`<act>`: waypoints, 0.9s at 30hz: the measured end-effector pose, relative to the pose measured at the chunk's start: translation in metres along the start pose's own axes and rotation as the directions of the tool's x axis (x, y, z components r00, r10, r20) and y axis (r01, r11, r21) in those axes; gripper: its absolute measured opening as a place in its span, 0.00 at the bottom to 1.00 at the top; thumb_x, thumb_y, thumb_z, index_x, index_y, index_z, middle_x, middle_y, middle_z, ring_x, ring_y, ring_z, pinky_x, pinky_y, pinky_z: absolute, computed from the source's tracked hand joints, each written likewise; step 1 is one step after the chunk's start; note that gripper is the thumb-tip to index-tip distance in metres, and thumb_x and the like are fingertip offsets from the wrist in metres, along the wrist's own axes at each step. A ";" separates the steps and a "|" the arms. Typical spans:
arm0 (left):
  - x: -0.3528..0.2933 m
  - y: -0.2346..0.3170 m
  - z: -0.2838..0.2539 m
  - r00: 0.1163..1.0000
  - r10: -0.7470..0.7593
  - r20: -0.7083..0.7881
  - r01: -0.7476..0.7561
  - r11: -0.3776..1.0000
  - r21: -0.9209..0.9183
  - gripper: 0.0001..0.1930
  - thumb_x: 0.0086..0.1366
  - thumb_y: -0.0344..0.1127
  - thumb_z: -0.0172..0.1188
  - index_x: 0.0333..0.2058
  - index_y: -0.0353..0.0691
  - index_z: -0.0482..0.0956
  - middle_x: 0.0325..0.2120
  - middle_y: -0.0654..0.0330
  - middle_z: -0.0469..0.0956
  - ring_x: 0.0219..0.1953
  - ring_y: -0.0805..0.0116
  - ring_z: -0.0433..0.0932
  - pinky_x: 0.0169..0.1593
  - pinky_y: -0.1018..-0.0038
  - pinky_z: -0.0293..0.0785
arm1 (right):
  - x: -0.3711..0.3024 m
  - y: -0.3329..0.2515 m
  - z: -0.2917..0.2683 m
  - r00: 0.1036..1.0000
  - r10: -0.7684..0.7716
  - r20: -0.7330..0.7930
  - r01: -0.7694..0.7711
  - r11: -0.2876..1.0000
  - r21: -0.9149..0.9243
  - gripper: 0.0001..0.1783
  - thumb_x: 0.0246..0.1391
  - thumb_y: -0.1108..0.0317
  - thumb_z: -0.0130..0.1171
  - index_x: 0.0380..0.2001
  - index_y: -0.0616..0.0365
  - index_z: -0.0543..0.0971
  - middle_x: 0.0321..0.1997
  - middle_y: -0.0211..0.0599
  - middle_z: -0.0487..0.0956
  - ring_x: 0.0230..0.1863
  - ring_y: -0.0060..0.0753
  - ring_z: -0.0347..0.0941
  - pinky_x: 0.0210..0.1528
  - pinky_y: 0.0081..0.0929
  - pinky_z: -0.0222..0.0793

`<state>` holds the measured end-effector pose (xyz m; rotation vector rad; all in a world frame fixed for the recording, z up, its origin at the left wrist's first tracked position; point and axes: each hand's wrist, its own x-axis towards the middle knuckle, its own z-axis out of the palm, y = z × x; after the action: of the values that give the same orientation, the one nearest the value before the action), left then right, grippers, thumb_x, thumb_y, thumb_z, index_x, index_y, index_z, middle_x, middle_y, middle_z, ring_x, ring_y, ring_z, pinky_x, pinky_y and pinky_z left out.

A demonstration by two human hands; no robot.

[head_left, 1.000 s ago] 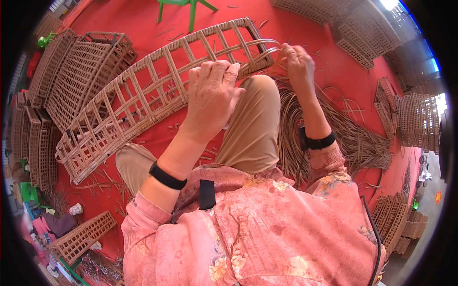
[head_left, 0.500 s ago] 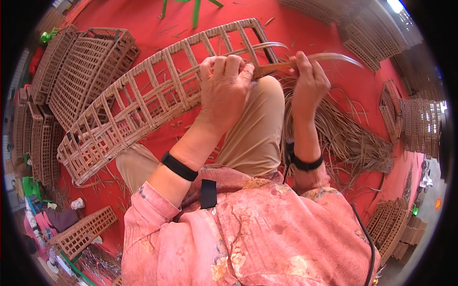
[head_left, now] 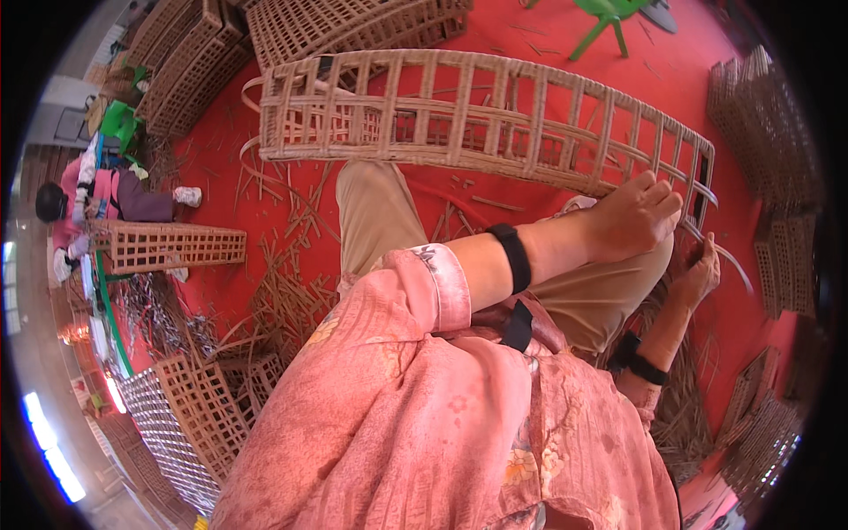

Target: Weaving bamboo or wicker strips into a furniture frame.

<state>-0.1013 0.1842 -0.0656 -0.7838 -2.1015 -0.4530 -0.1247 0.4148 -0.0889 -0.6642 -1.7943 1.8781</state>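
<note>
A long openwork wicker basket (head_left: 424, 102) lies across my knees, tilted, its right end by my hands. My left hand (head_left: 632, 216) is closed at the lower edge near that end, fingers curled; what lies inside its grip is hidden. Lower and to the right, my right hand (head_left: 698, 272) pinches a pale flat weaving strip (head_left: 735, 268), whose free end curves away past the fingers. Another strip end (head_left: 704, 192) sticks out of the basket's right end. Loose strip loops (head_left: 250, 150) hang at its left end.
Stacked wicker baskets stand upper left (head_left: 190, 66), behind mine (head_left: 353, 31) and at right (head_left: 764, 132). A green stool (head_left: 609, 13) is far off. Cut scraps (head_left: 296, 309) litter the red floor; long strips (head_left: 680, 389) lie under my right arm. Another person (head_left: 132, 199) sits at left with a basket (head_left: 172, 246).
The view has swung left, so basket and hands appear farther right, and the other person shows more fully. A brown handle-like piece seen between my hands earlier is now hardly visible.
</note>
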 end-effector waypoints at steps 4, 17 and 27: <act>-0.032 -0.019 -0.033 0.993 -0.070 -0.095 0.069 0.997 -0.021 0.16 0.58 0.38 0.58 0.44 0.39 0.80 0.38 0.62 0.72 0.43 0.63 0.72 0.48 0.65 0.67 | 0.000 -0.004 -0.002 0.988 -0.151 0.042 0.154 0.981 -0.114 0.14 0.59 0.57 0.66 0.28 0.57 0.82 0.22 0.24 0.75 0.23 0.16 0.68 0.26 0.18 0.62; -0.045 -0.040 -0.066 0.994 -0.110 0.019 0.110 0.994 -0.001 0.09 0.56 0.35 0.59 0.35 0.41 0.81 0.34 0.64 0.70 0.43 0.66 0.71 0.46 0.67 0.66 | -0.007 -0.015 -0.009 0.999 -0.008 0.036 0.016 0.977 -0.214 0.18 0.61 0.52 0.64 0.25 0.55 0.81 0.21 0.24 0.75 0.19 0.17 0.66 0.19 0.16 0.57; -0.111 -0.072 -0.145 0.955 -0.292 -0.046 0.295 0.950 0.101 0.17 0.58 0.35 0.61 0.48 0.42 0.80 0.42 0.61 0.74 0.46 0.62 0.72 0.52 0.60 0.66 | -0.196 -0.071 0.119 0.236 -0.548 0.803 0.957 0.276 -0.093 0.16 0.51 0.67 0.68 0.45 0.56 0.82 0.45 0.36 0.79 0.46 0.37 0.75 0.49 0.33 0.71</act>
<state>-0.0146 0.0088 -0.0719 -0.3999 -2.2026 -0.5026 -0.0468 0.2026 -0.0076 0.8896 -2.4293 0.7117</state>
